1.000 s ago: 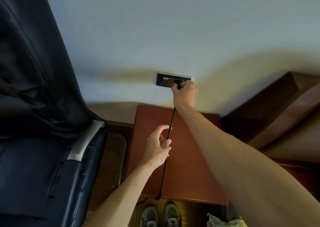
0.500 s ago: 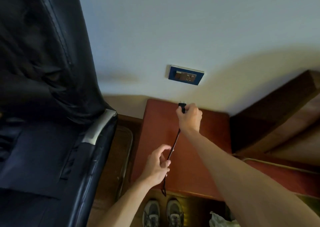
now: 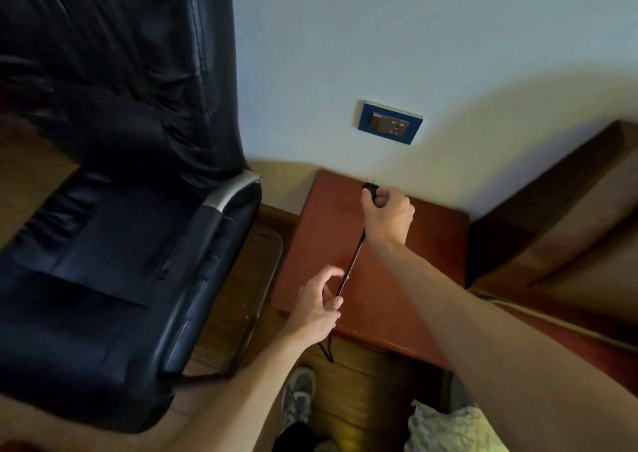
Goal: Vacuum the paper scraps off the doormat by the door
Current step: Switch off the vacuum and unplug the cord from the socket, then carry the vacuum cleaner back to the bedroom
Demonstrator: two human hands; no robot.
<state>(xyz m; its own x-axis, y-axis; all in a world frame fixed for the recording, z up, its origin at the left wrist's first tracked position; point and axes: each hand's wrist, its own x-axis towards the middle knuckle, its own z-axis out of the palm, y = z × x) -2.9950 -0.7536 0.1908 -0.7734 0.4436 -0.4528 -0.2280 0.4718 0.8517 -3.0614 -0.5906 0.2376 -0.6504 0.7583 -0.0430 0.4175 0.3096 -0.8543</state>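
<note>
Down from the blue rectangular wall socket, where it was a second ago, the right hand now hangs over the far edge of the reddish-brown wooden side table, its fingers curled tight round a small black plastic plug. That socket sits on the pale wall above the table with nothing plugged into it. From the plug a thin black cord runs straight across the tabletop towards the near edge. There the left hand pinches it lightly between thumb and fingertips, much as half a second ago, and the cord drops past the near edge to the wooden floor.

Left of the table stands a black leather armchair with a silver-capped armrest, its grey metal base frame just beside the table's left side. Right of the table slant dark brown wooden boards. Below the near edge are a grey trainer and a crumpled pale plastic bag.
</note>
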